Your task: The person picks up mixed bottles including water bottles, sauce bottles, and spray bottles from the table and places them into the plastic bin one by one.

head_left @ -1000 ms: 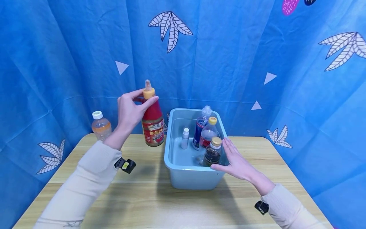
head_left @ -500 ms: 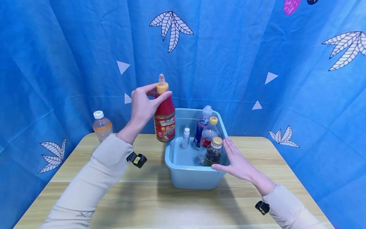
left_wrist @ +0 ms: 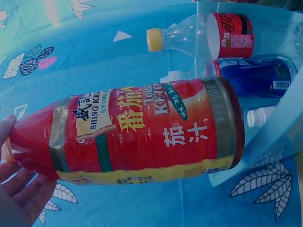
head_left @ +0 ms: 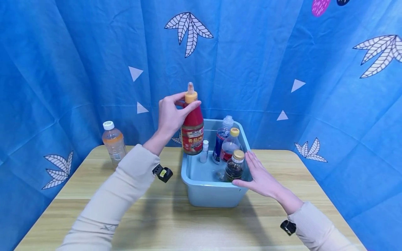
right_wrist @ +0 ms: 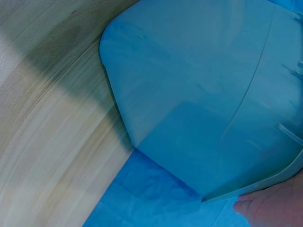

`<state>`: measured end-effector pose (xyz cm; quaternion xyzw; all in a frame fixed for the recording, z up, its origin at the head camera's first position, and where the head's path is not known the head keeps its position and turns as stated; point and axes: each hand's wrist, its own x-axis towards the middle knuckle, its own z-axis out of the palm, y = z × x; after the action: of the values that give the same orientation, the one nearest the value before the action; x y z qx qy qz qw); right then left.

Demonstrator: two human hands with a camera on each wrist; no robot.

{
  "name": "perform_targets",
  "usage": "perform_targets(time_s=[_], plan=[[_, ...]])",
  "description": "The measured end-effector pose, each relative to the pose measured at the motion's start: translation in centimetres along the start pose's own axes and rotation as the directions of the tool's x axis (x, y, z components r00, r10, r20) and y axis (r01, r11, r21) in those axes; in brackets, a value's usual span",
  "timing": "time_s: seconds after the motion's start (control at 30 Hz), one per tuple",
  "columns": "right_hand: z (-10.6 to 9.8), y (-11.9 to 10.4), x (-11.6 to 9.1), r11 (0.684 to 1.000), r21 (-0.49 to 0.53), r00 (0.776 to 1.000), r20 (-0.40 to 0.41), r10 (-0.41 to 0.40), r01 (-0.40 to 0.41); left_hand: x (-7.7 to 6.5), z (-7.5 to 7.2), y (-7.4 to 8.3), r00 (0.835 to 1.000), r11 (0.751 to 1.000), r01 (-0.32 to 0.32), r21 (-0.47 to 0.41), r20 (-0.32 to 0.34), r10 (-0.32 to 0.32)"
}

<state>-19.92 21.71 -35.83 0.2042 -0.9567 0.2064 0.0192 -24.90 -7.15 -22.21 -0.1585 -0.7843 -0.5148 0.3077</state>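
Observation:
My left hand (head_left: 172,113) pinches a red tomato ketchup bottle (head_left: 193,136) near its yellow cap. Upright, the bottle hangs above the left side of a light-blue plastic bin (head_left: 213,195). Seen from the left wrist, the ketchup label (left_wrist: 132,127) faces the camera, and some fingers curl near the neck. My right hand (head_left: 262,179) rests on the bin's front right corner, fingers extended along the side and thumb on the front rim. Inside stand a small white-capped bottle (head_left: 203,155), a blue-labelled bottle (head_left: 222,137), a yellow-capped cola bottle (head_left: 230,144) and a dark bottle (head_left: 233,170) with a tan cap.
A clear bottle (head_left: 113,143) with a white cap and an orange band stands on the left of the wooden table (head_left: 157,223). Behind the table hangs a blue curtain (head_left: 238,69) with white leaf prints, which also runs along both sides.
My left hand has lifted the ketchup bottle and carried it right, from beside the bin to above its left part. The right hand stays at the bin's corner.

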Motion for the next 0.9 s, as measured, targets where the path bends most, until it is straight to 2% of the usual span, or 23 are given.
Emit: perform_targets(time_s=[0.47, 0.9], plan=[[0.0, 0.1, -0.1, 1.000, 0.009, 1.000, 0.003, 0.011, -0.011, -0.4, 2.6, -1.1, 1.000, 0.998, -0.009, -0.056, -0.005, 0.009], [0.0, 0.1, 0.0, 1.000, 0.018, 1.000, 0.008, 0.014, -0.015, -1.3, 4.1, -2.9, 1.000, 0.997, 0.012, -0.071, 0.021, -0.011]])
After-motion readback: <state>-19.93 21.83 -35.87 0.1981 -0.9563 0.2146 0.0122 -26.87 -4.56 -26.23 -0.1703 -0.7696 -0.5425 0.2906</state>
